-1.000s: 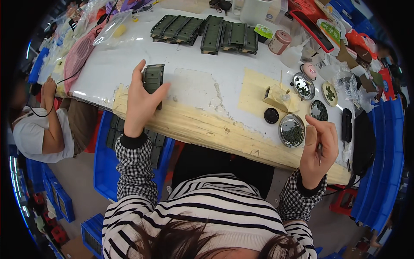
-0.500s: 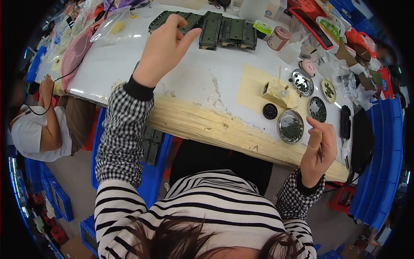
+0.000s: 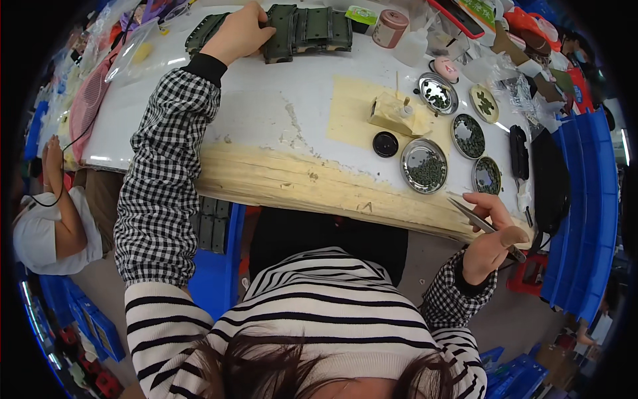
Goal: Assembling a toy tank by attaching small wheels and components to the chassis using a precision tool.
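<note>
My left hand (image 3: 240,33) reaches to the far side of the table and is curled over the dark green blocks, thumb toward the right. Its fingers appear closed on one block, mostly hidden beneath the hand. Beside it on the right stand more ribbed dark green blocks (image 3: 322,30); another dark green block (image 3: 205,32) lies to its left. Near the table's right front edge, my right hand (image 3: 490,243) is closed on metal tweezers (image 3: 470,214), tips pointing up and left. Close to those tips are a metal dish of small green pieces (image 3: 425,166) and a smaller similar dish (image 3: 487,175).
More small dishes (image 3: 468,136) stand at the right, near a yellow-wrapped holder with a small bottle (image 3: 401,114) and a black round lid (image 3: 385,144). Jars, a red-framed device (image 3: 458,16) and bags crowd the back right. A person (image 3: 56,219) sits at left.
My left hand has gone from hovering with spread fingers down onto the dark green blocks. My right hand has turned, bringing the tweezers into plain sight. The whole view has shifted, so the table appears further left.
</note>
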`<state>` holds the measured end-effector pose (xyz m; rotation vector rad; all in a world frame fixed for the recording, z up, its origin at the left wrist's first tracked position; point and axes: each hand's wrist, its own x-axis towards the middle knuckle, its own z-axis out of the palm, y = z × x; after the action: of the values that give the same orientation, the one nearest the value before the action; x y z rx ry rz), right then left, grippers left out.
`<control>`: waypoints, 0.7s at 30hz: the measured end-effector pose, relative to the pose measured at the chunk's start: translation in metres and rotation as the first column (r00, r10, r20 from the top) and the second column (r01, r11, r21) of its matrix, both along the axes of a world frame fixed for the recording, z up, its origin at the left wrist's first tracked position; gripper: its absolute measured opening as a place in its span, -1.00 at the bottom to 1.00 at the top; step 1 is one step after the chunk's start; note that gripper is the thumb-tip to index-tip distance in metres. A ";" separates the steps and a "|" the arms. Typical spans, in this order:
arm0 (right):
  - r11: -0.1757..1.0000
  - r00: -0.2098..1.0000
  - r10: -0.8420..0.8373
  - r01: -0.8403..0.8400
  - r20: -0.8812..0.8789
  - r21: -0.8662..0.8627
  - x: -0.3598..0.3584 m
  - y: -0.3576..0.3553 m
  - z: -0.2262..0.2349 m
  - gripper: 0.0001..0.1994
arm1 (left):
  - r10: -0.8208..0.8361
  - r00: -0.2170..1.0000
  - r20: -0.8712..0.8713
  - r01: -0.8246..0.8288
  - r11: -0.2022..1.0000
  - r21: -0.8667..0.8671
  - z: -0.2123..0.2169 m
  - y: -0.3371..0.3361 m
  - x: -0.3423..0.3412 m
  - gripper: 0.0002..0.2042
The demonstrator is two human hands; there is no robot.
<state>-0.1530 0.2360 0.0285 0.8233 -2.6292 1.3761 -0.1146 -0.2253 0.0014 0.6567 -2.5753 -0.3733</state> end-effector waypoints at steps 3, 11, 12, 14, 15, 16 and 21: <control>0.987 0.991 0.130 -0.131 -0.019 -0.093 0.000 -0.012 -0.010 -0.02 | 0.002 0.999 0.047 -0.003 1.000 0.016 0.003 0.005 -0.001 -0.75; 0.943 0.951 0.304 -0.308 -0.047 -0.127 -0.010 -0.034 -0.028 -0.71 | 0.063 0.979 -0.196 -0.056 0.998 0.039 0.015 0.009 0.014 -0.67; 0.945 0.945 0.306 -0.316 -0.117 -0.086 -0.010 -0.036 -0.031 -0.71 | 0.141 0.973 -0.181 -0.071 0.935 0.347 0.027 0.023 0.025 -0.66; 0.953 0.919 0.292 -0.304 -0.263 -0.004 -0.012 -0.037 -0.033 -0.70 | 0.011 0.945 -0.327 0.215 0.733 0.646 0.037 0.029 0.039 -0.73; 0.943 0.879 0.326 -0.331 -0.347 0.048 -0.012 -0.038 -0.033 -0.70 | -0.018 0.914 -0.406 0.340 0.582 0.739 0.042 0.030 0.053 -0.75; 0.935 0.833 0.350 -0.336 -0.428 0.110 -0.014 -0.039 -0.034 -0.70 | 0.014 0.896 -0.444 0.384 0.481 0.788 0.041 0.033 0.062 -0.75; 0.925 0.755 0.379 -0.290 -0.535 0.246 -0.013 -0.040 -0.039 -0.71 | 0.057 0.733 -0.678 0.678 -0.135 0.722 0.016 0.073 0.104 -0.71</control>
<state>-0.1657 0.1959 -0.0106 1.5186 -2.1769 0.7864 -0.0104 -0.1521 0.0171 0.0824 -1.3344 -2.4464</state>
